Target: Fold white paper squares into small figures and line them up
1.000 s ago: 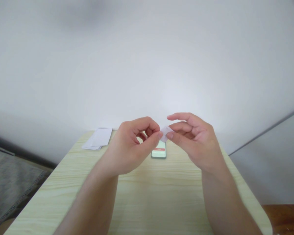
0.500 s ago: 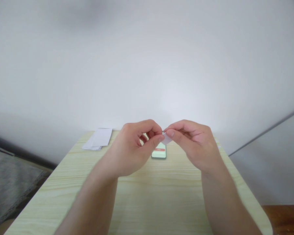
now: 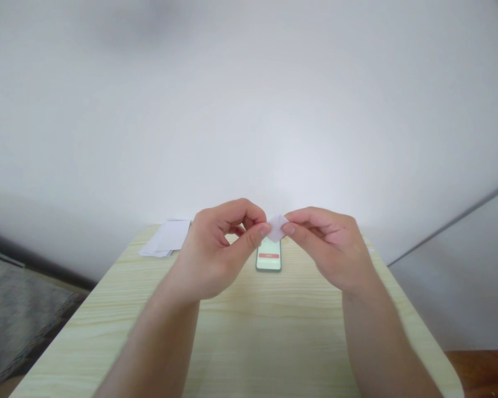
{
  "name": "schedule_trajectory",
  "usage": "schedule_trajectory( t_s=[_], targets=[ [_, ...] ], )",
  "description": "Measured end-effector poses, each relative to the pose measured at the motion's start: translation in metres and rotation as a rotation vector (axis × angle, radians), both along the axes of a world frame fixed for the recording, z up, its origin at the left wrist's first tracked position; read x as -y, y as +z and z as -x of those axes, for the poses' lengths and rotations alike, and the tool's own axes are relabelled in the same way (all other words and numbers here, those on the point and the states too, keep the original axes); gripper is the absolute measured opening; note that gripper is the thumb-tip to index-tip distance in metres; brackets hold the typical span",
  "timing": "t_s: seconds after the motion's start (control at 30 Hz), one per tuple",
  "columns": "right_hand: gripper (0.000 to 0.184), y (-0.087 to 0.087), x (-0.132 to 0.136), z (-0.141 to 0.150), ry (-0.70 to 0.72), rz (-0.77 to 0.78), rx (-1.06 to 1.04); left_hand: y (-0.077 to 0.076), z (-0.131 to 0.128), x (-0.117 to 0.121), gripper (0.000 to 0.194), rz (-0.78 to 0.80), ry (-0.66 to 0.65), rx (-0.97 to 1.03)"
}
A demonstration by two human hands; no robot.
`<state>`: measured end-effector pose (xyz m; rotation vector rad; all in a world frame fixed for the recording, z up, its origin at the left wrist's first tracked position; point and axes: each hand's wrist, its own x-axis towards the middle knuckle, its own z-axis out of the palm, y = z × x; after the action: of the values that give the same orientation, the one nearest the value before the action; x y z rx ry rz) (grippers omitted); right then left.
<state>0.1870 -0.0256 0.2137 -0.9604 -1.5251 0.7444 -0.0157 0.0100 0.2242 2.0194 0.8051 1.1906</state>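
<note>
A small piece of folded white paper [image 3: 278,228] is held up between my two hands, above the far part of the table. My left hand [image 3: 228,243] pinches its left edge between thumb and forefinger. On the opposite edge, the thumb and forefinger of my right hand [image 3: 326,243] are closed on the same paper. A crease shows near its top. Below and behind the paper lies a phone [image 3: 269,263], its screen lit pale green with a red bar; the paper and my fingers hide its upper part.
Several white paper sheets [image 3: 172,236] lie in a loose stack at the table's far left. The light wood-grain table [image 3: 269,331] meets a white wall [image 3: 249,110] at the back. Grey fabric [image 3: 20,315] shows beyond the left edge.
My left hand has shifted a little left, away from the right hand. More of the folded paper now shows between the fingertips, turned with its face towards me.
</note>
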Motion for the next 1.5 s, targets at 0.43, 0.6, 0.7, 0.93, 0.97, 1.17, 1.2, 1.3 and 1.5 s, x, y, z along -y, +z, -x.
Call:
schedule_trajectory(
  t_s=[0.43, 0.6, 0.7, 0.93, 0.97, 1.17, 1.2, 1.3, 1.5],
  targets=[
    [0.014, -0.003, -0.002, 0.0, 0.018, 0.08, -0.074, 0.002, -0.002, 0.003, 0.016, 0.037, -0.029, 0.005],
    [0.012, 0.001, -0.002, -0.005, 0.038, 0.026, -0.032, 0.003, -0.002, 0.003, 0.015, 0.051, -0.023, 0.0],
    [0.015, 0.003, -0.001, -0.007, 0.031, 0.036, 0.034, 0.005, -0.002, 0.003, 0.015, 0.061, -0.029, -0.045],
    [0.02, 0.012, 0.005, -0.008, 0.053, 0.085, 0.349, 0.009, 0.0, 0.002, 0.012, 0.105, -0.044, -0.217],
    [0.019, 0.012, 0.005, -0.008, 0.04, 0.077, 0.367, 0.009, 0.0, 0.002, 0.011, 0.108, -0.044, -0.221],
    [0.016, 0.008, 0.003, -0.003, -0.041, 0.033, 0.232, 0.007, -0.001, 0.002, 0.018, 0.161, -0.073, -0.231],
    [0.016, 0.008, 0.003, -0.003, -0.03, 0.03, 0.213, 0.007, 0.0, 0.001, 0.019, 0.176, -0.09, -0.23],
    [0.019, 0.008, 0.003, -0.003, 0.034, 0.028, 0.176, 0.007, 0.0, 0.0, 0.017, 0.208, -0.156, -0.209],
    [0.02, 0.003, 0.0, 0.001, 0.08, 0.063, 0.008, 0.006, 0.002, -0.003, 0.013, 0.226, -0.153, -0.039]
  ],
)
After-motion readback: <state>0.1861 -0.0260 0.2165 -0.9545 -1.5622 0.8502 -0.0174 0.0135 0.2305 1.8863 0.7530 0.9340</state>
